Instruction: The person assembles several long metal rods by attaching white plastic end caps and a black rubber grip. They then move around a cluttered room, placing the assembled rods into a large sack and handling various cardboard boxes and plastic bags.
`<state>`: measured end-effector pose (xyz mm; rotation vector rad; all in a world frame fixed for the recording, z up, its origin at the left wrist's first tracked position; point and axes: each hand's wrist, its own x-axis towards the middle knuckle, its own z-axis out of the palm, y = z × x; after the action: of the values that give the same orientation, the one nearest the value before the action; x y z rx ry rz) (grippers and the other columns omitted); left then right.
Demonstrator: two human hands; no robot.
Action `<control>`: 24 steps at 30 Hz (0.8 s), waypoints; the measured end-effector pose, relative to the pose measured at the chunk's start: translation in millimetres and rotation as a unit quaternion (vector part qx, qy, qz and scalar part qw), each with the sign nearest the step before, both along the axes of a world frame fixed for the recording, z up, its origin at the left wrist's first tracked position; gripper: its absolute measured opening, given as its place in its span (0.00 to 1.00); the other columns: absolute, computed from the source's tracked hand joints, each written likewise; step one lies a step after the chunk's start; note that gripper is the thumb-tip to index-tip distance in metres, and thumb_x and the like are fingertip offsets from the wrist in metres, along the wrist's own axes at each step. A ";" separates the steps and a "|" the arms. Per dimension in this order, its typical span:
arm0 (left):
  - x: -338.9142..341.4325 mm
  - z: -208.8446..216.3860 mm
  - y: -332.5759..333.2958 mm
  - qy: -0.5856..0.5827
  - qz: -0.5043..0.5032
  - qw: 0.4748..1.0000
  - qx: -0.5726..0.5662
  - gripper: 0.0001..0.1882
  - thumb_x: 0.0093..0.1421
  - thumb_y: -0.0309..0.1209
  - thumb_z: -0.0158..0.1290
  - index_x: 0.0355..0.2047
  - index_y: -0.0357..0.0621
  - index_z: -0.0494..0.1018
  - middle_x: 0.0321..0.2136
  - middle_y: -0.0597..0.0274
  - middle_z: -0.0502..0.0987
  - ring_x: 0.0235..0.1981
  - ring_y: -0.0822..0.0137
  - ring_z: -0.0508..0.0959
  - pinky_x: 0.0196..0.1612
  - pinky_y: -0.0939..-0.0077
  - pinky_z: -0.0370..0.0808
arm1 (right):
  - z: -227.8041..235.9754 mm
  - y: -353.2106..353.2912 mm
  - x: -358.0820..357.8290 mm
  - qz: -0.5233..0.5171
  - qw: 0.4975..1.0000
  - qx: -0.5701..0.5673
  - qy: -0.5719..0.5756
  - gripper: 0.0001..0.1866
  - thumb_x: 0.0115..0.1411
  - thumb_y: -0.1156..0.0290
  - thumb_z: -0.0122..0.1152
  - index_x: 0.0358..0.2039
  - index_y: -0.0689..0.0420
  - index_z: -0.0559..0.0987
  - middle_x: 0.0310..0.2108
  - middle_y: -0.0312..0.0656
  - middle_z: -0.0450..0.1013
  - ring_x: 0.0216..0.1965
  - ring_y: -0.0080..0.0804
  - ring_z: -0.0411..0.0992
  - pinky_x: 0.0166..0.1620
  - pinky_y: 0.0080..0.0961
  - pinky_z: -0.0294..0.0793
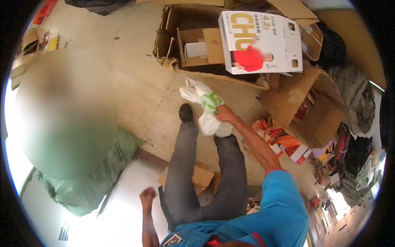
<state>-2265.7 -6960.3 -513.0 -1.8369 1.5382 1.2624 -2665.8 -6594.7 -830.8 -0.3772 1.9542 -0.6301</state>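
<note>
**Blue shirt at the near edge; white plastic bag gripped in the right hand**

Nearest the camera: the wearer's blue shirt, then grey trousers with the knees apart. The white plastic bag, marked with green print, is beyond the right knee, just right of a dark shoe. Whether bag and knee touch: cannot tell. Farther off stands a large carton, a white printed box resting over its right part; to the right, a tipped brown box.

Handling (judgement): thin plastic probably slips and stretches, so a full-fist hold on the gathered middle suits it better than a fingertip pinch. Loose ends stick out far-left and bulge near; best held clear of the shoe and the ragged carton edge. A free second hand could support the bulge if it sags.

Pose: right hand closed around the bag's middle; forearm slants far-left from a bent elbow. Left hand well apart, low beside the left thigh, forearm roughly upright in view, fingers apparently curled inward, nothing visible in them. Hands not together.
</note>
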 end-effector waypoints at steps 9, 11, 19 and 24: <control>-214.4 -54.3 83.8 0.267 0.041 0.915 0.300 0.30 0.61 0.39 0.54 0.60 0.42 0.60 0.54 0.55 0.67 0.50 0.63 0.72 0.48 0.70 0.72 | 350.3 -34.6 10.1 -0.131 0.935 -0.231 -0.237 0.17 0.51 0.64 0.59 0.31 0.67 0.77 0.25 0.47 0.74 0.32 0.32 0.72 0.36 0.30 0.71; -253.2 -3.1 123.7 0.237 0.152 0.881 0.380 0.27 0.63 0.39 0.51 0.59 0.41 0.61 0.53 0.56 0.69 0.50 0.63 0.72 0.48 0.70 0.72 | 373.6 -29.7 21.0 -0.198 0.926 -0.198 -0.255 0.17 0.51 0.64 0.60 0.36 0.65 0.78 0.29 0.45 0.75 0.34 0.32 0.72 0.39 0.29 0.72; -277.3 48.0 200.2 0.234 -0.149 0.917 0.287 0.25 0.57 0.30 0.56 0.54 0.37 0.67 0.49 0.61 0.74 0.49 0.67 0.73 0.53 0.71 0.69 | 375.5 5.9 87.4 -0.336 0.924 -0.171 -0.061 0.21 0.51 0.64 0.65 0.43 0.62 0.76 0.39 0.45 0.76 0.44 0.33 0.74 0.46 0.32 0.72; -317.1 117.9 200.2 0.217 -0.201 0.927 0.230 0.23 0.53 0.24 0.53 0.51 0.36 0.70 0.45 0.59 0.76 0.44 0.67 0.75 0.48 0.73 0.71 | 444.0 40.3 72.6 -0.357 0.932 0.002 0.064 0.28 0.49 0.65 0.69 0.48 0.65 0.72 0.40 0.46 0.75 0.43 0.37 0.74 0.47 0.31 0.73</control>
<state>-2582.9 -6760.0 -395.1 -0.9309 1.5476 1.7066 -2593.3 -6554.3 -386.8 0.3345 2.2094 -1.0792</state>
